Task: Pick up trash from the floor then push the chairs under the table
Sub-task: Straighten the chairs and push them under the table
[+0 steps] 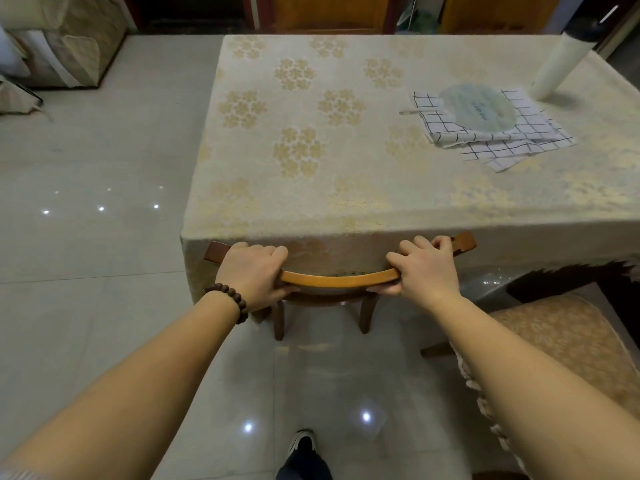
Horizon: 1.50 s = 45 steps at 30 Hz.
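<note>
A wooden chair (341, 281) stands at the near edge of the table (311, 209), its curved top rail touching the hanging cream tablecloth and its seat mostly hidden under it. My left hand (254, 271) grips the left part of the rail. My right hand (424, 266) grips the right part. Two back legs of the chair show below the rail. A second chair (568, 341) with a patterned cushion stands out from the table at the lower right. No trash shows on the floor.
On the table's right side lie checked cloths (502, 147) with a round fan (476, 110) on top and a white cylinder (561, 64). Fabric-covered boxes (65, 43) stand at the far left. Pale floor tiles (86, 237) stretch to the left. My shoe (304, 441) is below.
</note>
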Each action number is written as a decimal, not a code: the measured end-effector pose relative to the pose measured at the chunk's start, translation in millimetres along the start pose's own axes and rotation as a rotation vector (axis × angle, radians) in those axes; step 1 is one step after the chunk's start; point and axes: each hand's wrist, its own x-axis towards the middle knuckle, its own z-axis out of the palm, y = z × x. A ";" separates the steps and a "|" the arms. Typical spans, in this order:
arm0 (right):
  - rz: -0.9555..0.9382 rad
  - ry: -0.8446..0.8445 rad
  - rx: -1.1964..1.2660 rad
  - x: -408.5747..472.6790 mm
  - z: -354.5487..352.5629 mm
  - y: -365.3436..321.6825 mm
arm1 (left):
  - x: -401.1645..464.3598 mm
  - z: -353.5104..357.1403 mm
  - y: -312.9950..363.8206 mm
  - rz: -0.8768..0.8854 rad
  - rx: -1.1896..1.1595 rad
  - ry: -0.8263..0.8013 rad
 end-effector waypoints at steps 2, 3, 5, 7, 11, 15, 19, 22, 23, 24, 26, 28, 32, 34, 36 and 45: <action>0.001 -0.013 0.014 4.2 -3.6 1.1 | 4.5 -3.5 0.2 -0.007 -0.022 -0.017; -0.003 -0.019 0.021 5.1 -4.4 1.6 | 5.5 -5.7 0.4 -0.015 -0.027 -0.029; -0.006 -0.023 0.034 4.0 -4.5 1.7 | 4.1 -9.0 1.9 -0.026 -0.007 -0.053; -0.007 -0.007 0.037 1.9 -2.9 1.5 | -0.8 -9.9 4.5 -0.026 0.015 -0.061; -0.024 0.009 0.046 4.2 -0.7 3.2 | -6.5 -8.7 6.1 -0.026 -0.012 -0.038; -0.021 -0.008 0.050 12.1 -1.6 0.9 | 4.6 -8.8 -5.7 0.011 0.025 -0.072; 0.008 -0.017 0.052 13.8 -1.1 -7.0 | 7.7 -2.2 -16.8 0.030 0.028 -0.052; 0.052 0.011 0.081 9.2 -3.3 -12.2 | 6.5 -1.4 -15.4 0.011 -0.007 -0.066; 0.066 0.004 0.086 4.9 -4.0 -14.5 | 4.7 -2.7 -13.2 0.001 -0.013 -0.075; 0.073 0.000 0.086 -0.8 -3.8 -17.0 | 2.2 -4.1 -10.5 -0.009 -0.022 -0.087; 0.071 0.032 0.089 -16.8 -1.9 -22.0 | -6.7 -4.9 -4.4 -0.016 -0.039 -0.104; 0.064 0.067 0.101 -31.8 0.3 -25.5 | -18.1 -3.0 1.2 -0.008 -0.041 -0.091; 0.076 0.058 0.091 -20.6 -1.5 -20.9 | -7.8 -5.0 -2.7 -0.029 -0.041 -0.088; 0.090 0.010 0.101 -7.1 -5.1 -18.6 | 4.3 -8.5 -8.2 -0.035 -0.021 -0.120; 0.094 -0.016 0.114 -4.3 -6.4 -18.5 | 6.7 -9.7 -9.0 -0.035 -0.036 -0.128; 0.078 -0.016 0.120 -11.4 -3.2 2.6 | 2.6 0.7 11.0 -0.010 -0.073 0.000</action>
